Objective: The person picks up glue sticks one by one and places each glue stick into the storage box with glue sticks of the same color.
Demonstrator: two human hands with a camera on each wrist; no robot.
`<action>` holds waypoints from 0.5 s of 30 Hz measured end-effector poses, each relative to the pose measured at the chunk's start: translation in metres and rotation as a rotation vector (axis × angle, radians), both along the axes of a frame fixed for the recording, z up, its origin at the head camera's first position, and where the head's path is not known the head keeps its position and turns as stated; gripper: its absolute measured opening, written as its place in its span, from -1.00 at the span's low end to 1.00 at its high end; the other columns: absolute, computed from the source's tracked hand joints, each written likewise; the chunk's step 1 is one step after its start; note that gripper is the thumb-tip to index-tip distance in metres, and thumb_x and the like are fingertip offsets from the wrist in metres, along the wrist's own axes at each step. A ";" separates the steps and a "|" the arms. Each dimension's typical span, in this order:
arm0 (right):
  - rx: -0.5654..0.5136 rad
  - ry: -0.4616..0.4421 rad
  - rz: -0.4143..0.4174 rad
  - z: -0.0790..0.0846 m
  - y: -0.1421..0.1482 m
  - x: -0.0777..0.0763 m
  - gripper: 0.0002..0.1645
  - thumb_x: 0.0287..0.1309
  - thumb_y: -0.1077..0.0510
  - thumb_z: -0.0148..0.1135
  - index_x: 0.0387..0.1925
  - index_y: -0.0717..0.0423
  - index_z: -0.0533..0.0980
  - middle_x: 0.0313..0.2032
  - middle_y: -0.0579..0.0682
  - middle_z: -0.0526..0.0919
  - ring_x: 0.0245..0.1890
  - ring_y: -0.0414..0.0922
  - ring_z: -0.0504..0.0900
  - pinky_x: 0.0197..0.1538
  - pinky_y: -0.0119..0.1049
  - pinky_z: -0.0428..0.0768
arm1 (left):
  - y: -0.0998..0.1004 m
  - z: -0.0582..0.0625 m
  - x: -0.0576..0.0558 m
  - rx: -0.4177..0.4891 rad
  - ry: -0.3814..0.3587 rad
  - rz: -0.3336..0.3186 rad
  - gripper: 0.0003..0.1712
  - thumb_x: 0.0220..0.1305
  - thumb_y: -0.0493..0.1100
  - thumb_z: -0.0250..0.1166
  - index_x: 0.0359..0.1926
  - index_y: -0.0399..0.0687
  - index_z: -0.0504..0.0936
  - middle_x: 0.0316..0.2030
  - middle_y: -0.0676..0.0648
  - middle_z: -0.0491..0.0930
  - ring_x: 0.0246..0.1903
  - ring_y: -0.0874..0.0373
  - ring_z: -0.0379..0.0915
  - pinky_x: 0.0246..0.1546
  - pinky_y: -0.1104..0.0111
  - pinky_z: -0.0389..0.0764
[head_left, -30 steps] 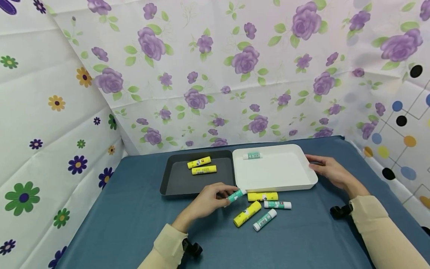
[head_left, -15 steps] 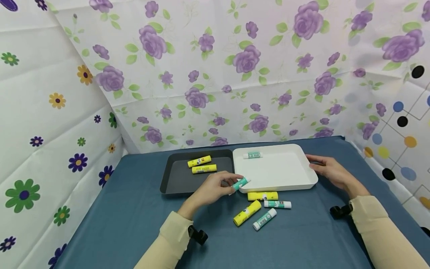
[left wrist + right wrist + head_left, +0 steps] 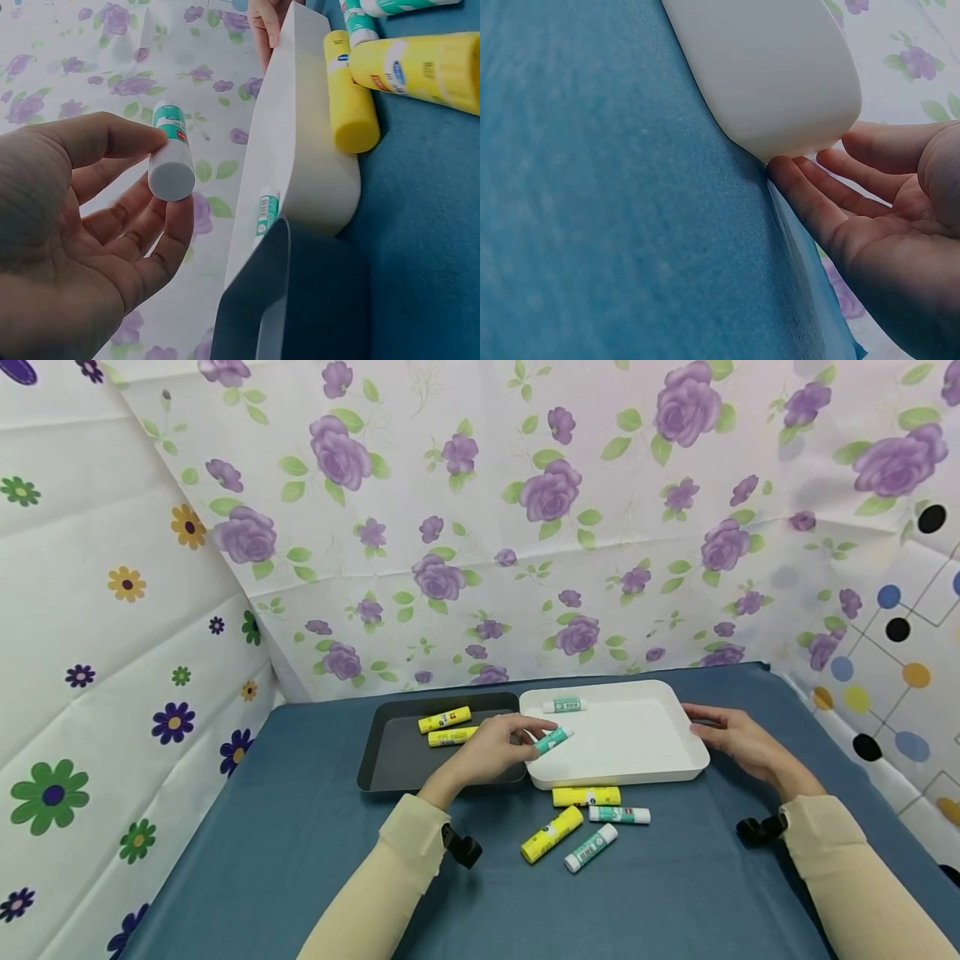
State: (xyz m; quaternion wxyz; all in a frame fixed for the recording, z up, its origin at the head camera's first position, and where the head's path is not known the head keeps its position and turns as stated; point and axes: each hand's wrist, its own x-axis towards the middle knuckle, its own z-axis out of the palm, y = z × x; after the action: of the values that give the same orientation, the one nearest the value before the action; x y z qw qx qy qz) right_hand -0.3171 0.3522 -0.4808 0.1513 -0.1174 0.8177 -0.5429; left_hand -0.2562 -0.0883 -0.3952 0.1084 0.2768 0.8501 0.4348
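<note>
My left hand [image 3: 491, 752] pinches a green-and-white glue stick [image 3: 553, 741] between thumb and fingers, above the left side of the white tray [image 3: 630, 735]. In the left wrist view the glue stick [image 3: 172, 154] shows its white end towards the camera. One green-and-white glue stick [image 3: 564, 705] lies in the white tray near its back wall. My right hand [image 3: 738, 743] touches the tray's right end. In the right wrist view the fingertips [image 3: 784, 169] rest against the white tray [image 3: 780, 82] with the fingers extended.
Left of the white tray, the dark grey tray [image 3: 397, 760] holds two yellow glue sticks [image 3: 445, 720]. In front lie two yellow glue sticks [image 3: 552, 835] and two green-and-white ones [image 3: 591, 848] on the blue cloth [image 3: 300, 860]. A flowered curtain [image 3: 480, 527] hangs behind.
My left hand has moved away from me and slightly right, carrying the glue stick from the tray's front left corner to above its inside. The right hand has stayed at the tray's end.
</note>
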 end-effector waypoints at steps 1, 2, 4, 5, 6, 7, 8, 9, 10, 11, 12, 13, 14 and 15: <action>0.002 0.001 0.001 0.000 0.000 0.000 -0.16 0.59 -0.05 0.09 0.63 0.24 0.04 0.57 0.38 0.06 0.53 0.35 0.10 0.05 -0.57 0.53 | 0.001 0.000 -0.002 -0.001 -0.005 0.004 -0.50 0.45 -0.28 0.28 0.36 0.08 0.62 0.19 -0.02 0.63 0.00 0.13 0.57 -0.09 0.31 0.64; 0.003 0.001 0.001 0.001 0.000 0.000 -0.15 0.59 -0.06 0.10 0.63 0.24 0.04 0.57 0.38 0.06 0.53 0.35 0.10 0.05 -0.57 0.53 | 0.002 0.001 -0.003 -0.003 -0.009 0.008 -0.50 0.45 -0.27 0.28 0.36 0.10 0.62 0.19 0.00 0.63 -0.01 0.14 0.57 -0.08 0.31 0.64; 0.001 0.002 0.000 0.001 0.000 0.001 -0.15 0.59 -0.06 0.10 0.63 0.24 0.03 0.57 0.38 0.06 0.53 0.35 0.09 0.05 -0.58 0.52 | 0.005 0.001 -0.006 -0.002 -0.021 0.017 -0.50 0.45 -0.25 0.29 0.36 0.11 0.63 0.17 0.02 0.64 -0.01 0.15 0.56 -0.07 0.29 0.64; 0.003 0.003 0.001 0.001 0.000 0.001 -0.15 0.59 -0.06 0.10 0.63 0.24 0.03 0.57 0.38 0.06 0.53 0.35 0.09 0.05 -0.58 0.52 | 0.006 0.002 -0.008 -0.003 -0.027 0.023 -0.51 0.45 -0.24 0.30 0.35 0.12 0.63 0.16 0.02 0.64 -0.01 0.14 0.56 -0.06 0.28 0.65; 0.004 0.003 0.000 0.001 0.000 0.001 -0.15 0.59 -0.06 0.10 0.63 0.24 0.03 0.57 0.38 0.06 0.54 0.35 0.09 0.05 -0.58 0.52 | 0.007 0.002 -0.009 -0.004 -0.035 0.029 -0.51 0.45 -0.23 0.30 0.35 0.12 0.63 0.15 0.01 0.65 -0.01 0.13 0.56 -0.04 0.27 0.65; 0.005 0.003 0.000 0.001 0.000 0.000 -0.15 0.59 -0.06 0.09 0.64 0.24 0.03 0.57 0.37 0.06 0.54 0.35 0.09 0.05 -0.58 0.52 | 0.008 0.001 -0.011 -0.005 -0.040 0.032 -0.51 0.45 -0.24 0.30 0.35 0.11 0.64 0.13 0.00 0.65 -0.01 0.12 0.56 -0.04 0.26 0.65; 0.005 0.003 0.000 0.001 0.000 0.000 -0.15 0.59 -0.06 0.09 0.64 0.24 0.03 0.57 0.37 0.06 0.54 0.35 0.09 0.05 -0.58 0.53 | 0.009 0.001 -0.013 -0.007 -0.043 0.035 -0.51 0.45 -0.24 0.31 0.35 0.11 0.64 0.11 -0.01 0.65 -0.01 0.11 0.56 -0.03 0.25 0.65; 0.004 0.001 0.000 0.001 0.000 0.000 -0.15 0.59 -0.05 0.09 0.64 0.24 0.03 0.57 0.37 0.06 0.54 0.35 0.09 0.05 -0.57 0.53 | 0.010 0.001 -0.015 -0.008 -0.042 0.034 -0.51 0.45 -0.24 0.31 0.35 0.09 0.64 0.10 -0.03 0.65 0.00 0.09 0.56 -0.02 0.23 0.65; 0.005 0.000 0.001 0.001 0.000 0.000 -0.15 0.59 -0.05 0.09 0.64 0.24 0.03 0.57 0.37 0.06 0.54 0.35 0.09 0.05 -0.57 0.53 | 0.011 0.000 -0.017 -0.012 -0.042 0.034 -0.51 0.45 -0.25 0.30 0.35 0.09 0.64 0.09 -0.04 0.65 0.00 0.09 0.56 -0.02 0.23 0.65; 0.007 -0.001 0.002 0.001 0.000 0.000 -0.15 0.59 -0.06 0.09 0.64 0.24 0.03 0.57 0.37 0.06 0.54 0.35 0.09 0.05 -0.57 0.53 | 0.012 0.000 -0.020 -0.014 -0.042 0.033 -0.51 0.45 -0.25 0.30 0.35 0.08 0.64 0.09 -0.05 0.65 0.00 0.08 0.57 -0.02 0.23 0.65; 0.007 -0.002 0.001 0.001 -0.001 0.000 -0.15 0.59 -0.06 0.09 0.64 0.24 0.03 0.57 0.37 0.06 0.54 0.35 0.09 0.05 -0.57 0.53 | 0.013 0.000 -0.022 -0.018 -0.038 0.027 -0.51 0.45 -0.26 0.30 0.35 0.06 0.63 0.08 -0.06 0.66 0.00 0.07 0.57 -0.01 0.22 0.65; 0.005 -0.004 0.000 0.001 -0.001 0.000 -0.15 0.59 -0.06 0.09 0.64 0.24 0.03 0.57 0.37 0.06 0.54 0.35 0.09 0.05 -0.57 0.53 | 0.014 -0.001 -0.025 -0.022 -0.034 0.021 -0.51 0.45 -0.27 0.30 0.35 0.05 0.63 0.09 -0.07 0.65 0.01 0.06 0.58 -0.01 0.22 0.65; 0.004 -0.005 -0.002 0.001 -0.001 0.000 -0.15 0.59 -0.06 0.09 0.64 0.24 0.03 0.57 0.37 0.06 0.54 0.35 0.09 0.05 -0.57 0.53 | 0.015 -0.001 -0.027 -0.029 -0.030 0.016 -0.52 0.46 -0.27 0.29 0.35 0.04 0.63 0.10 -0.08 0.65 0.02 0.05 0.58 0.00 0.22 0.65; 0.004 -0.006 -0.003 0.001 -0.001 0.000 -0.15 0.59 -0.06 0.09 0.64 0.23 0.03 0.57 0.37 0.06 0.54 0.35 0.09 0.05 -0.57 0.53 | 0.016 0.000 -0.029 -0.036 -0.027 0.009 -0.52 0.46 -0.27 0.28 0.36 0.04 0.63 0.10 -0.09 0.65 0.04 0.04 0.58 0.02 0.22 0.65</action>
State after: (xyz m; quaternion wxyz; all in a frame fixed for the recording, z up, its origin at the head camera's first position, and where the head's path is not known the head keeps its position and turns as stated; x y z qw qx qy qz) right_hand -0.3171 0.3514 -0.4801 0.1530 -0.1143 0.8185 -0.5419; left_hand -0.2854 -0.0725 -0.3956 0.1232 0.2651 0.8574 0.4235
